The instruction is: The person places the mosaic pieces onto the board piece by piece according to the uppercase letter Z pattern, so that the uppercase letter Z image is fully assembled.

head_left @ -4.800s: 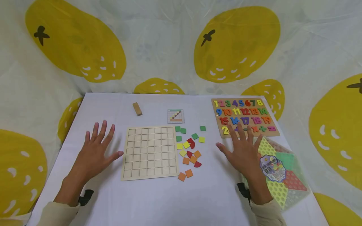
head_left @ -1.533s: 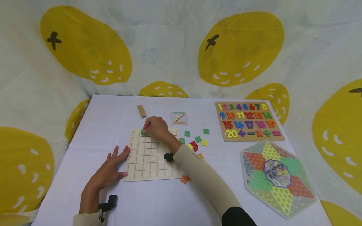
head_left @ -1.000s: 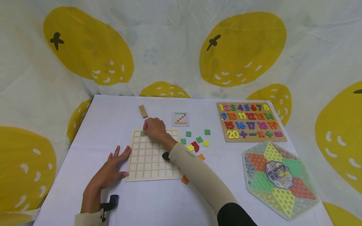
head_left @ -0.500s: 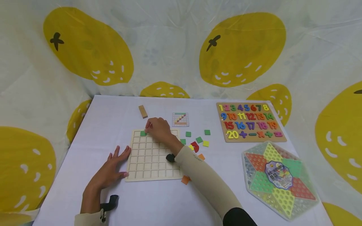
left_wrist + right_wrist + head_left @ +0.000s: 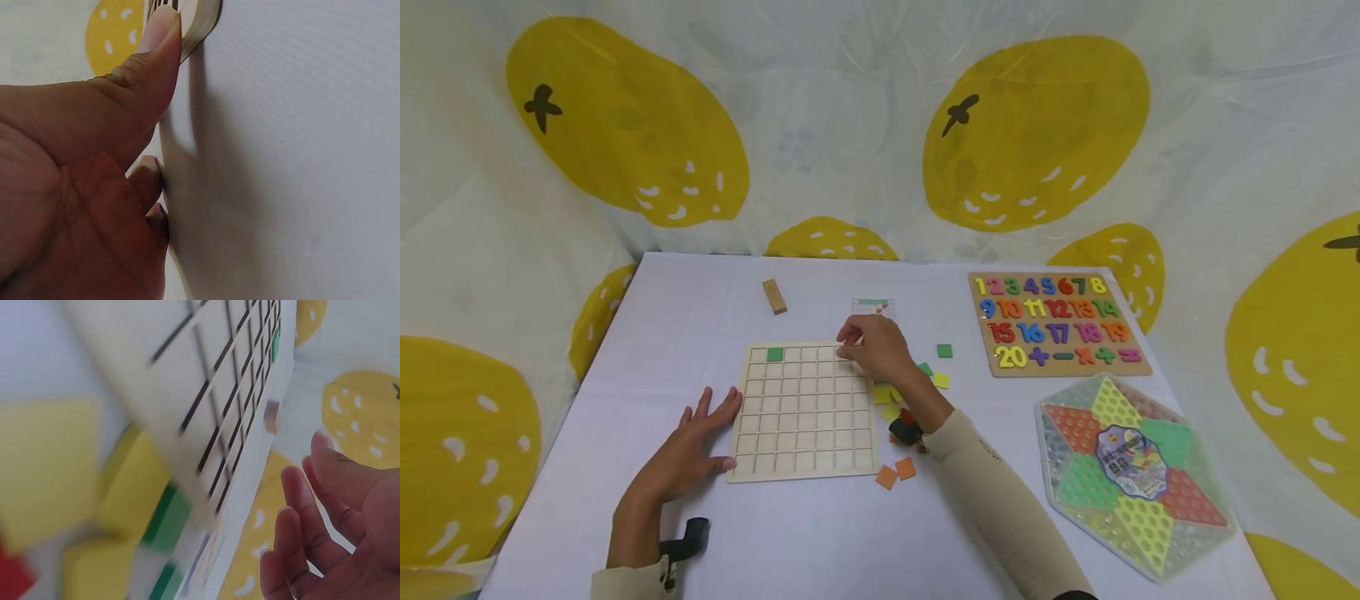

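A wooden grid board (image 5: 805,410) lies on the white table, with one green square tile (image 5: 775,354) in its far row, second cell from the left. My left hand (image 5: 679,458) rests at the board's left edge, fingers spread; its thumb (image 5: 164,28) touches the near left corner in the left wrist view. Over the board's far right corner is my right hand (image 5: 882,346). In the right wrist view its fingers (image 5: 300,506) are loosely bent and nothing is between them. Yellow tiles (image 5: 940,381), orange tiles (image 5: 886,477) and green ones lie right of the board, some hidden under my right arm.
A pattern card (image 5: 874,305) lies beyond the board, partly covered by my right hand. Further left is a small wooden block (image 5: 774,297). A number puzzle board (image 5: 1060,325) and a hexagonal star-patterned game board (image 5: 1138,475) occupy the right side.
My right hand has let go of the green tile, left it in the grid, and moved right toward the loose tiles. My left hand stays at the board's edge.
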A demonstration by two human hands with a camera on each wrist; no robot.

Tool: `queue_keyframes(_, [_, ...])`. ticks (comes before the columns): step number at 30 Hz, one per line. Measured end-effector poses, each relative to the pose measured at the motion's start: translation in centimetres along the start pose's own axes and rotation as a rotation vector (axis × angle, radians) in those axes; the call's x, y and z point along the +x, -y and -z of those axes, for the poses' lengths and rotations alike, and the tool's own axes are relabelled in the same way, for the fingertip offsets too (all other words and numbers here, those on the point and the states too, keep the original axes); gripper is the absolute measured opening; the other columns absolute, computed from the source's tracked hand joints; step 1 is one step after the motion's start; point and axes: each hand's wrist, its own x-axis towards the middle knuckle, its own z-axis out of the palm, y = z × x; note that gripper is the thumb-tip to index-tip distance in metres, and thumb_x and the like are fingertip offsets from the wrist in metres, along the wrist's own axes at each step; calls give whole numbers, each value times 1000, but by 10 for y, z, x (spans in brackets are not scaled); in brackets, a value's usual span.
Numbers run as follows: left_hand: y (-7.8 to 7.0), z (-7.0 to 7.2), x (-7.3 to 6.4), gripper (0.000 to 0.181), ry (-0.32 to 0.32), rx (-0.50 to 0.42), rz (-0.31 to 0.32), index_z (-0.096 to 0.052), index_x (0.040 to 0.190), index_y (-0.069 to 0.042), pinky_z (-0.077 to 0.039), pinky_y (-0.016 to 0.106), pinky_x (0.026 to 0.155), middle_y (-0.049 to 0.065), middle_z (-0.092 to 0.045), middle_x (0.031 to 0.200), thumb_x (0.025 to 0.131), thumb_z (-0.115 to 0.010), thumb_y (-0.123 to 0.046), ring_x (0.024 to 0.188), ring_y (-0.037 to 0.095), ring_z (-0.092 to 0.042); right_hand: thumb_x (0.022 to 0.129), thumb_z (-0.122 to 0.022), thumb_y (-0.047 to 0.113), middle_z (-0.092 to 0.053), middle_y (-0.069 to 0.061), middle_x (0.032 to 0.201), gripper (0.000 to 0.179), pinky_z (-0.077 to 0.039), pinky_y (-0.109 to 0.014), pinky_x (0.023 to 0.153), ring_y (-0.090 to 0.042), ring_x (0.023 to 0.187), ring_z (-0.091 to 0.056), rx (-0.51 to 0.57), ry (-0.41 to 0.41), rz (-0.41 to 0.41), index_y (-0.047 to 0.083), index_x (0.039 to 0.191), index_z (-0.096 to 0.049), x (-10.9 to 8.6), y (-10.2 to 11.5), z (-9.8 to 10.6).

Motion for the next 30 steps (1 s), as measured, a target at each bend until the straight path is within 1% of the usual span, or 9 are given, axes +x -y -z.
queue_keyframes(5, [-2,0,-1,111,-4,-4,4,-32,167,-17,6,69,132,13,-21,177,74,-90,-2,167,42,7,92,-84,20,-73,4,91,12,-54,-34,79,-17,82,-62,-25,-13,-47,17,101,-78,-17,-17,13])
queue_keyframes(10, [-2,0,-1,111,-5,-8,5,-32,168,-17,6,69,132,13,-21,177,74,-90,-2,167,42,7,88,-88,16,-72,3,91,15,-53,-37,90,-20,93,-60,-61,-7,-135,17,99,-79,-29,-28,19])
queue_keyframes(12, [-2,0,-1,112,-4,-10,2,-32,168,-17,6,69,132,13,-21,177,74,-90,-2,167,43,7,85,-90,16,-72,2,92,19,-52,-38,92,-21,95,-59,-82,2,-167,17,100,-79,-33,-32,19])
queue_keyframes(14, [-2,-1,-1,112,-2,-12,3,-32,168,-17,6,68,132,13,-21,177,74,-90,-2,167,43,7,83,-92,18,-71,1,93,21,-52,-36,90,-21,95,-58,-119,14,-187,17,100,-79,-36,-35,19])
queue_keyframes(17, [-1,-1,0,112,1,-13,5,-31,168,-17,7,68,132,12,-20,177,73,-90,-1,167,42,8,83,-92,21,-68,1,94,23,-53,-32,80,-20,94,-57,-160,28,-210,18,101,-79,-39,-38,17])
queue_keyframes(19, [0,-1,0,113,3,-14,8,-31,168,-18,8,67,132,12,-19,177,74,-90,-1,167,41,8,84,-92,22,-66,1,93,22,-53,-29,73,-20,93,-56,-172,28,-213,18,101,-79,-39,-40,14])
queue_keyframes(22, [1,-2,1,113,3,-17,4,-31,168,-18,9,66,133,12,-20,177,73,-90,-2,167,41,8,84,-91,20,-65,1,90,18,-53,-26,65,-19,89,-57,-178,28,-209,19,96,-78,-39,-41,11])
queue_keyframes(26, [2,-2,0,113,1,-18,-6,-31,168,-17,9,66,133,13,-20,177,73,-90,-2,167,42,8,83,-92,19,-64,1,86,18,-53,-25,64,-19,86,-58,-188,29,-198,19,89,-75,-38,-39,10])
queue_keyframes(30, [0,-1,-1,112,-7,-15,-12,-33,167,-16,7,67,132,14,-22,176,72,-91,-4,167,43,6,83,-92,16,-63,0,84,21,-51,-25,62,-19,84,-58,-168,29,-184,18,88,-72,-39,-38,14])
